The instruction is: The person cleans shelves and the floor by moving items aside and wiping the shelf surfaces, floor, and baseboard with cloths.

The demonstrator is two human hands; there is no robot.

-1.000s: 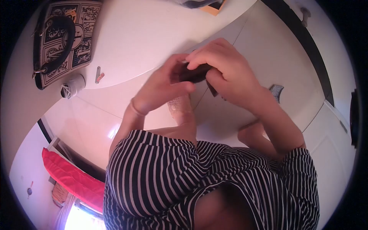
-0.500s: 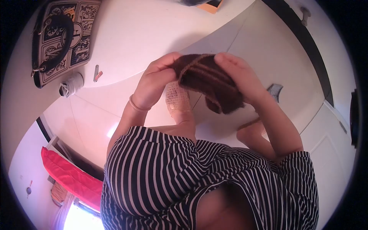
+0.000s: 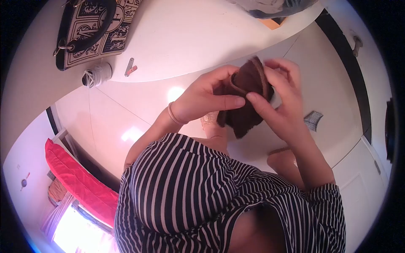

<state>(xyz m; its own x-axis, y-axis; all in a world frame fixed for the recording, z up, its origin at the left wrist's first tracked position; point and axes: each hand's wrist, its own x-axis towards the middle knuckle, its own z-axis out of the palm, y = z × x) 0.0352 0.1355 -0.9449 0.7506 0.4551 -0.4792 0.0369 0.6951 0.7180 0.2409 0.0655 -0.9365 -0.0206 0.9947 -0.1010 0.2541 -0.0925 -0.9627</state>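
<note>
A piece of dark brown fuzzy cloth [image 3: 246,111] with lighter tan edges is held up in front of my body. It is folded over, with a pointed corner standing up at the top. My left hand [image 3: 211,95] grips it from the left, thumb laid across the front and fingers hidden behind the folds. My right hand [image 3: 282,92] pinches the cloth from the right, its thumb close to the left thumb and its other fingers curled at the far edge.
A pale table curves beyond my hands. On it lie a patterned handbag [image 3: 101,36], a spool of white cord [image 3: 100,75], a small metal-and-red tool [image 3: 130,67] and an orange item [image 3: 274,23] under plastic. A grey scrap [image 3: 313,120] lies on the tiled floor. Red cloth [image 3: 80,181] is at lower left.
The cloth went from being stretched flat between both hands to bunched and folded upright. My hands came closer together, thumbs nearly meeting. The view shifted, so the table items appear further right.
</note>
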